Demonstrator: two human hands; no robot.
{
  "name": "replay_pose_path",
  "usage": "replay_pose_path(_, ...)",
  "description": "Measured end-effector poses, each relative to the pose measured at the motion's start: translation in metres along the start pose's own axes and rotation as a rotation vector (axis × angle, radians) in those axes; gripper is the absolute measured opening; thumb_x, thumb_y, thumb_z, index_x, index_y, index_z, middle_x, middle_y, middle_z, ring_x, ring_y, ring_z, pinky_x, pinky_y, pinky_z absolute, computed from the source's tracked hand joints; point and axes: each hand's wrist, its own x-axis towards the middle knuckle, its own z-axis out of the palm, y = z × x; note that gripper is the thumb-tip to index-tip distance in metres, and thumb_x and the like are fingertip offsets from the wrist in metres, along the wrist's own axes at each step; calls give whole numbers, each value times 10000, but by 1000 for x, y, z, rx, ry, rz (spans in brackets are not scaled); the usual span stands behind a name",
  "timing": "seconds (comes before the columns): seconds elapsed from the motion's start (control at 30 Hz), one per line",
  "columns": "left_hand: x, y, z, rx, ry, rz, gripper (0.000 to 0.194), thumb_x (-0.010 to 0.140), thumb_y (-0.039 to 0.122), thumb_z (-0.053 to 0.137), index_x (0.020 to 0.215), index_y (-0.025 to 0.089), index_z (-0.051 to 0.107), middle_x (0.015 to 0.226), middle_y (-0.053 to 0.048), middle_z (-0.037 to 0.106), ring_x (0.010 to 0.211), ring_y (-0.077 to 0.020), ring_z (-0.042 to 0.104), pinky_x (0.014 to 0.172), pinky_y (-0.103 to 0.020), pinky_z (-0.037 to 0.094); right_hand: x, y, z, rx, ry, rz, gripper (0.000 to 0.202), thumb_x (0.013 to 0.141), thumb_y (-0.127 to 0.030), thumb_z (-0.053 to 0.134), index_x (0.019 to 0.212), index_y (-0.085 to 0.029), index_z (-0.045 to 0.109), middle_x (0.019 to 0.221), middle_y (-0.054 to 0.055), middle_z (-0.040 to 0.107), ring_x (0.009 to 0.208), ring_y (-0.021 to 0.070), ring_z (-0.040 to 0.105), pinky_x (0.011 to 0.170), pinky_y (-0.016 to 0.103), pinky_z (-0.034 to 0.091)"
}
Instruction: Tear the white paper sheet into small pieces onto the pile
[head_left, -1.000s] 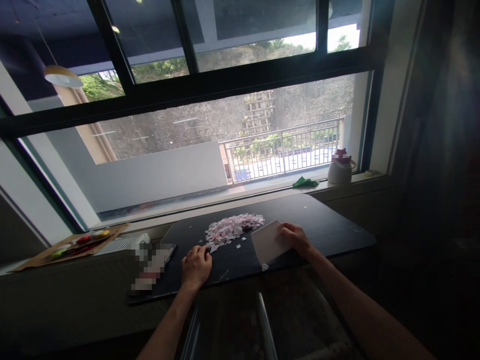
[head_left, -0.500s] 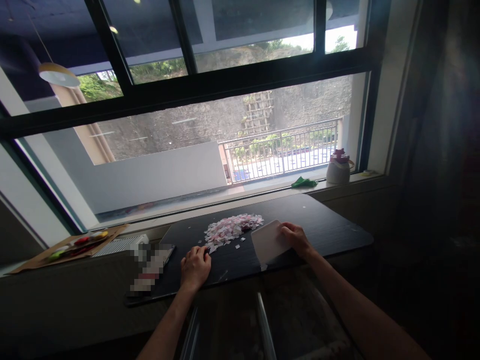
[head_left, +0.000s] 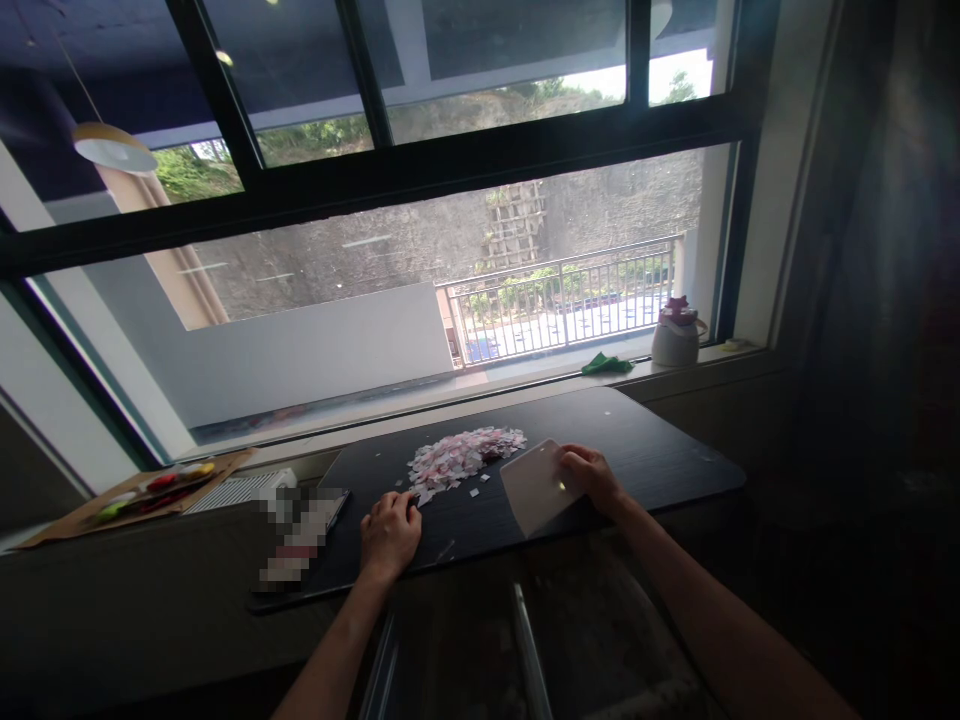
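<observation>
A dark tabletop [head_left: 645, 450] carries a heap of small white and pinkish paper pieces [head_left: 457, 458], with a few loose pieces beside it. My right hand [head_left: 594, 478] pinches the upper right edge of a pale, translucent rectangular sheet [head_left: 536, 490], which lies tilted over the table to the right of the heap. My left hand [head_left: 391, 533] rests near the table's front edge, just below the left end of the heap. Its fingers are curled, with something small and dark at the fingertips that I cannot make out.
A blurred flat object [head_left: 304, 545] lies on the table's left end. Beyond the table, the windowsill [head_left: 525, 385] bears a green cloth [head_left: 607, 364] and a white jug with a reddish lid [head_left: 676, 342]. Brown paper [head_left: 71, 525] with colourful items is at left.
The small piece seen at the sheet's lower corner before no longer shows there. A bright glint now appears on the sheet. Both hands stay almost in place.
</observation>
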Motion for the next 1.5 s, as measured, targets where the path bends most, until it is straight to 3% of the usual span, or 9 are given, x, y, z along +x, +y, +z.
replay_pose_path(0.3, -1, 2, 1, -10, 12, -7, 341, 862, 234, 394, 1136, 202, 595, 1190, -87, 591, 1114, -233, 526, 947, -380, 373, 17, 8, 16, 57, 19, -72, 336, 572, -336, 645, 867, -181, 606, 793, 39, 722, 720, 202, 669, 673, 324, 531)
replay_pose_path(0.43, -1, 2, 0, -7, 11, -12, 343, 862, 240, 395, 1137, 207, 598, 1193, -83, 589, 1121, -230, 526, 952, -378, 372, 26, 15, 29, 35, -21, -83, 306, 597, -299, 654, 878, -188, 608, 795, 35, 730, 735, 206, 683, 667, 325, 548)
replay_pose_path(0.63, -1, 2, 1, 8, 24, -6, 338, 860, 240, 406, 1132, 216, 605, 1182, -79, 596, 1111, -226, 536, 940, -366, 384, 21, 17, 30, -48, -31, -86, 199, 631, -249, 579, 801, -160, 634, 712, 26, 699, 630, 180, 648, 557, 284, 515)
replay_pose_path(0.87, -1, 2, 0, 0, 10, -10, 344, 863, 240, 399, 1139, 208, 601, 1187, -83, 592, 1114, -228, 533, 945, -372, 382, 16, 15, 51, -95, -86, -112, 276, 650, -289, 568, 894, -178, 638, 818, 32, 722, 753, 192, 665, 659, 299, 528)
replay_pose_path(1.0, -2, 2, 1, -6, 11, -6, 349, 863, 238, 389, 1141, 200, 597, 1188, -87, 588, 1114, -234, 529, 949, -377, 376, 17, 8, 30, -212, 38, -59, 185, 602, -245, 557, 733, -163, 658, 702, 34, 680, 683, 192, 619, 587, 277, 476)
replay_pose_path(1.1, -1, 2, 1, -4, 24, 4, 346, 857, 235, 391, 1131, 199, 601, 1185, -92, 589, 1110, -238, 529, 935, -379, 382, 13, 0, 16, -234, 78, -14, 219, 622, -282, 528, 740, -156, 662, 684, 38, 666, 639, 186, 600, 540, 269, 453)
replay_pose_path(1.23, -1, 1, 2, -10, 27, -1, 340, 854, 233, 399, 1128, 207, 599, 1178, -86, 597, 1094, -230, 534, 931, -377, 382, 0, -7, 26, -194, -22, 11, 283, 619, -286, 539, 830, -163, 683, 770, 43, 702, 671, 185, 629, 564, 263, 477)
replay_pose_path(1.33, -1, 1, 2, -19, 19, -1, 342, 855, 236, 400, 1132, 203, 597, 1186, -88, 596, 1105, -232, 528, 944, -384, 375, -8, -12, 28, -271, -56, 16, 230, 604, -243, 545, 767, -164, 686, 740, 46, 706, 666, 193, 633, 560, 267, 474)
replay_pose_path(1.5, -2, 3, 0, -11, 14, -1, 349, 860, 235, 391, 1138, 190, 596, 1204, -94, 585, 1116, -240, 520, 944, -384, 377, -8, -27, -13, -406, 61, -10, 197, 613, -221, 560, 743, -155, 693, 688, 52, 694, 640, 203, 624, 530, 273, 453)
